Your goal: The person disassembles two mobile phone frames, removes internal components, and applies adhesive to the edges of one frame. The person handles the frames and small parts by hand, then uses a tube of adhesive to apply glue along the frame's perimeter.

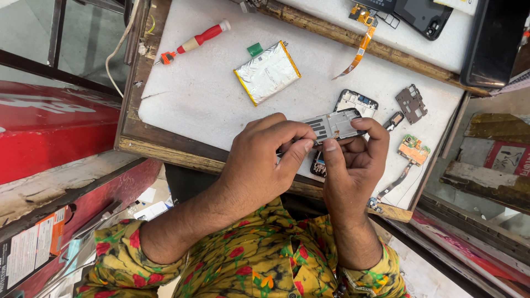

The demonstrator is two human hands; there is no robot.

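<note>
My right hand (353, 165) holds a partly dismantled phone frame (337, 123), grey metal with exposed parts, just above the white work mat (193, 99). Its thumb rests on the frame's near edge and its fingers curl around the far side. My left hand (265, 160) is closed beside it, with thumb and forefinger pinched against the frame's left end. Whether something small sits in that pinch cannot be made out. The frame's lower part is hidden behind both hands.
On the mat lie a silver battery pouch with yellow edges (268, 72), a red-and-white screwdriver (193, 41), an orange flex cable (359, 49), a grey metal shield plate (411, 103) and a small green circuit board (413, 149). A dark phone cover (422, 16) lies beyond the wooden rail.
</note>
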